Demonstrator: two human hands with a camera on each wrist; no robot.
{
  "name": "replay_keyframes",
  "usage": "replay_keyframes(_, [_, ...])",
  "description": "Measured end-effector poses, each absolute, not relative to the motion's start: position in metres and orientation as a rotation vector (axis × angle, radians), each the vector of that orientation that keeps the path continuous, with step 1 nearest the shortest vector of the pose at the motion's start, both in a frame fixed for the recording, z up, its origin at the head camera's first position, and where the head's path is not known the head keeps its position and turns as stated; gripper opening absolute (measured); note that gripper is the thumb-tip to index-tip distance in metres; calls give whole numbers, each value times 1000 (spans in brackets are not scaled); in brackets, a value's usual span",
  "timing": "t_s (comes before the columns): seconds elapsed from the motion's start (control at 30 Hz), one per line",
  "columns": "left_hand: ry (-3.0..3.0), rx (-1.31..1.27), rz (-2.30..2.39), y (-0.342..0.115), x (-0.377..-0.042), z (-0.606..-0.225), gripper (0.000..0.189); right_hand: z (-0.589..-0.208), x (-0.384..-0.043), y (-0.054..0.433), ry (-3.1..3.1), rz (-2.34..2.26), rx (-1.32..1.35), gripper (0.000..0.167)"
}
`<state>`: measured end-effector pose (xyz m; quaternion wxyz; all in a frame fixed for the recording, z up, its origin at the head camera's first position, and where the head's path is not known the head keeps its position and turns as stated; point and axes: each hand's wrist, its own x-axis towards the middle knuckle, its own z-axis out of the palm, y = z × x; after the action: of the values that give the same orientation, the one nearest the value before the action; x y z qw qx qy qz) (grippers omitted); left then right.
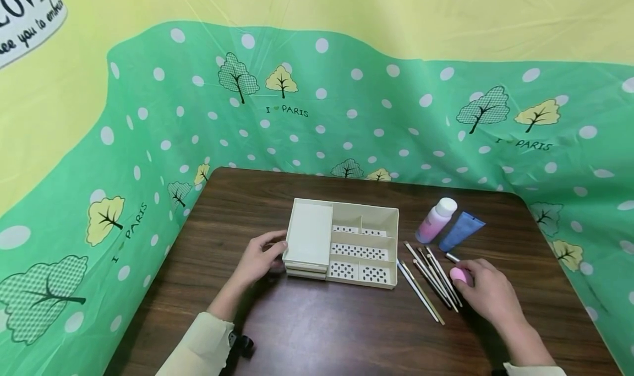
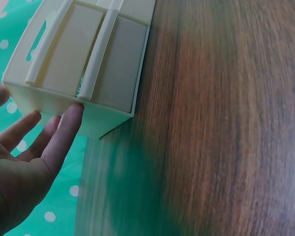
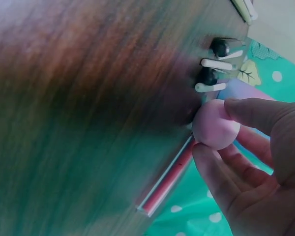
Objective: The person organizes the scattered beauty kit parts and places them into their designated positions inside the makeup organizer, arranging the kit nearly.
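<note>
In the head view a cream storage box (image 1: 309,230) stands mid-table, a lidded part with drawers on its left and several compartments with dotted floors on its right. My left hand (image 1: 258,259) is at its left side; in the left wrist view the extended fingertips (image 2: 74,112) rest against the side wall, beside the drawer fronts (image 2: 71,44). My right hand (image 1: 487,292) pinches a pink makeup sponge (image 1: 458,274) between thumb and fingers, right of several thin brushes (image 1: 430,277). The right wrist view shows the round sponge (image 3: 214,127) close up, near a slim red tube (image 3: 171,174).
Behind the brushes stand a pink and white bottle (image 1: 435,222) with a white cap and a blue squeeze tube (image 1: 460,232). A silver-ended stick (image 1: 452,257) pokes out by my right hand. Green dotted cloth (image 1: 346,112) hangs around the dark wooden table (image 1: 302,326).
</note>
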<state>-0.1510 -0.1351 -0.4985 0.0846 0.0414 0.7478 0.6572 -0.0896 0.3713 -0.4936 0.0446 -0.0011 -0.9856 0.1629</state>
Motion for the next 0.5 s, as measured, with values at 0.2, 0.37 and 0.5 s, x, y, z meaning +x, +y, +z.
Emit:
replay_keyframes(0.2, [2147,98,2013,-132,-151,-498,39,-492,-91,373,-3017,490,15,40])
replay_keyframes(0.37, [2144,81,2017,-132,-150,-497,39,-490,-93,373,-2981,505,61,40])
replay_keyframes(0.5, [2146,74,2018,-132,-149,-496,39,-484,-97,369,-2948,529,98,39])
